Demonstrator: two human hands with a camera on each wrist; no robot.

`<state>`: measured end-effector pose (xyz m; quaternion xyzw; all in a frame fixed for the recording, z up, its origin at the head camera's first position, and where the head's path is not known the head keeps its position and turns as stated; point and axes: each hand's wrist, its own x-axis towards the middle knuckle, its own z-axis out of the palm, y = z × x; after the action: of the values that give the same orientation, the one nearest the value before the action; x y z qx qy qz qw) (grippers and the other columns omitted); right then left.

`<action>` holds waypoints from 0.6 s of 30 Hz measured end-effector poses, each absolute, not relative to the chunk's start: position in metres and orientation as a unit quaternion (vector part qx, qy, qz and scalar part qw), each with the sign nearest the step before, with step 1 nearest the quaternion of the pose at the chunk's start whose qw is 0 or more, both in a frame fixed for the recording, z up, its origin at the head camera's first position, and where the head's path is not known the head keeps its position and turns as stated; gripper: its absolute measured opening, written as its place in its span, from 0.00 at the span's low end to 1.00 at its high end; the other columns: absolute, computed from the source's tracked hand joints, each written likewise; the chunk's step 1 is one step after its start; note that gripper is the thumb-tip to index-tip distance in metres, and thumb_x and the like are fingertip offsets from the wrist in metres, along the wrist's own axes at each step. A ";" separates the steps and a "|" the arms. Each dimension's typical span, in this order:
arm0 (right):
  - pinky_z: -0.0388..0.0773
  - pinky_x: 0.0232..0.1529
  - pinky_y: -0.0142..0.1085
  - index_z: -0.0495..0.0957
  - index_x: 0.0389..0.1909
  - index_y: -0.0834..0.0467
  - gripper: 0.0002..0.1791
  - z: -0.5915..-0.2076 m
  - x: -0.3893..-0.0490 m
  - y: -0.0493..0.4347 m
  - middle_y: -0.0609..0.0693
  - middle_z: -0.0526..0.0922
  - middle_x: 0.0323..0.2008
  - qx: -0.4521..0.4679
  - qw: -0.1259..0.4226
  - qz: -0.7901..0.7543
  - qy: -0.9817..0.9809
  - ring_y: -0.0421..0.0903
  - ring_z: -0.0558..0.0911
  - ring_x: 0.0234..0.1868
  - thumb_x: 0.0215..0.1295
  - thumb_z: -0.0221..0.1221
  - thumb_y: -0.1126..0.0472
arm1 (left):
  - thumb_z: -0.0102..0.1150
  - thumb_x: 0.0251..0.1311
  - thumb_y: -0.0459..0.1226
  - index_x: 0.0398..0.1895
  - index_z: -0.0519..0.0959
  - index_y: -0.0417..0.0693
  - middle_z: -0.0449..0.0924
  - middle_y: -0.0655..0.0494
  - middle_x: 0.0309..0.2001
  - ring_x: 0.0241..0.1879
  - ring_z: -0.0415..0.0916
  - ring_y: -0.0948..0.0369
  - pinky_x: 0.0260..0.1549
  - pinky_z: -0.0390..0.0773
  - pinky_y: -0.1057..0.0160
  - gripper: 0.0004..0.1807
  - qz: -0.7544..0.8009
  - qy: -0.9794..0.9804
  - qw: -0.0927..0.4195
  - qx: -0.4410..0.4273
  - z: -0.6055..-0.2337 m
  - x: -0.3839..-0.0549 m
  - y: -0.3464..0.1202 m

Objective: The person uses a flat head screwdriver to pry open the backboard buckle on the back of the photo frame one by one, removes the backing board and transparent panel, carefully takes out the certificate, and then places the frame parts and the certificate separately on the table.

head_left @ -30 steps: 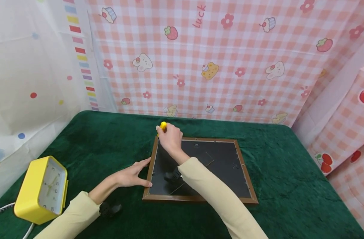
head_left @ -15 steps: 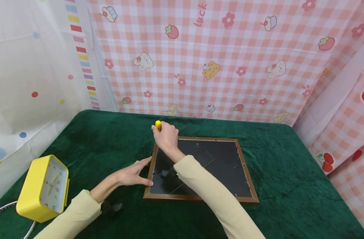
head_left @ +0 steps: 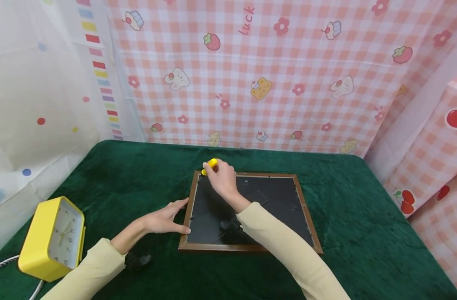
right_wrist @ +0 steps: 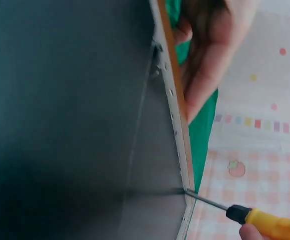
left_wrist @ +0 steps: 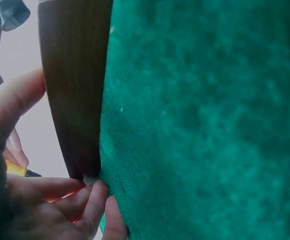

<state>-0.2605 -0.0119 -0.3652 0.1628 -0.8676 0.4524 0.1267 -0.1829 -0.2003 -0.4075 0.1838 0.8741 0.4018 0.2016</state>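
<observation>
Working, most likely, on a fastening at the far-left corner of a picture frame (head_left: pixel 232 248), with the tip of a yellow screwdriver (right_wrist: pixel 239 214) set at the inner edge; cannot tell turning from prying. Gripping the screwdriver in the right hand (head_left: pixel 222 180), with thumb and fingers curled round the handle (right_wrist: pixel 272 223); steadying the frame's left side with the left hand (head_left: pixel 165 219), with thumb spread wide from the fingers and touching the wood, not pinching it. Probably calls next for a firmly seated tip, careful pressure and a steady left hand, given the risk of slipping and scratching the black backing (head_left: pixel 212 208). Lying back side up on the green cloth (head_left: pixel 363 208), well apart from the yellow clock (head_left: pixel 41 237) off to the left. Looks brown and wooden round the outside, with a pale inner lip, small metal bits (right_wrist: pixel 157 47) dotted along it, and a thin cord (right_wrist: pixel 135 135) slanting across, partly hidden behind the right forearm (head_left: pixel 292 250). Too small at the worked corner to tell loose from fixed.
</observation>
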 end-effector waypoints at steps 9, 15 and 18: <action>0.67 0.21 0.32 0.76 0.32 0.59 0.15 -0.346 -0.256 -0.006 0.45 0.76 0.19 0.206 0.206 0.457 -0.840 0.39 0.70 0.15 0.62 0.52 0.51 | 0.64 0.47 0.46 0.66 0.41 0.34 0.44 0.37 0.64 0.61 0.39 0.44 0.52 0.48 0.40 0.53 0.398 0.875 0.199 0.192 -0.404 -0.182 -0.198; 0.75 0.31 0.34 0.76 0.38 0.61 0.17 -0.337 -0.254 0.019 0.52 0.80 0.30 0.169 0.083 0.585 -0.789 0.45 0.80 0.31 0.61 0.54 0.50 | 0.61 0.50 0.48 0.65 0.44 0.32 0.45 0.36 0.64 0.62 0.39 0.43 0.53 0.47 0.39 0.49 0.379 0.885 0.172 0.207 -0.405 -0.177 -0.198; 0.75 0.37 0.36 0.74 0.43 0.63 0.19 -0.349 -0.249 0.033 0.54 0.79 0.36 0.148 0.002 0.648 -0.747 0.48 0.80 0.36 0.60 0.54 0.52 | 0.59 0.52 0.49 0.65 0.45 0.32 0.45 0.37 0.64 0.62 0.41 0.43 0.53 0.47 0.40 0.48 0.369 0.890 0.161 0.215 -0.408 -0.171 -0.199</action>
<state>-0.2485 0.0329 -0.3488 0.1479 -0.7471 0.6480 0.0022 -0.1705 -0.1988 -0.4076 0.2153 0.8899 0.3687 0.1607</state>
